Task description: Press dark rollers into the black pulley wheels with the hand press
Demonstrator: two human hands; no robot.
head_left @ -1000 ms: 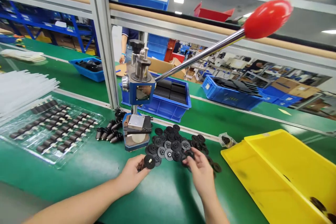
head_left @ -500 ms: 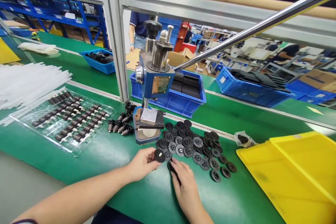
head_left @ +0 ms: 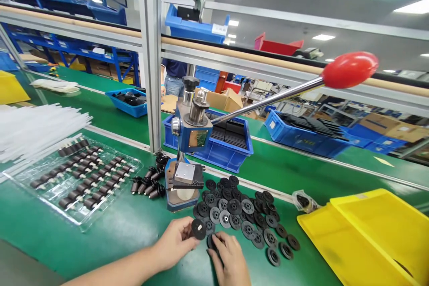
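Right hand (head_left: pixel 231 259) shifted left, fronting the blue metal lever press (head_left: pixel 198 134). Left hand (head_left: pixel 174 242) pinches round black plastic disc (head_left: pixel 197 231); right grasps second black disc (head_left: pixel 210 242) just beside, press-front.

The left forearm (head_left: pixel 117 269) slants in, the left hand (head_left: pixel 173 242) pinching with thumb and fingers; just beside it, the right hand (head_left: pixel 232 258) curves, back upward, fingers bent

Right hand (head_left: pixel 231 257) partly covers a black disc (head_left: pixel 211 242). Press nameplate (head_left: pixel 197 138): lettering too small to read. Yellow trays (head_left: pixel 321 234) cut off, right.
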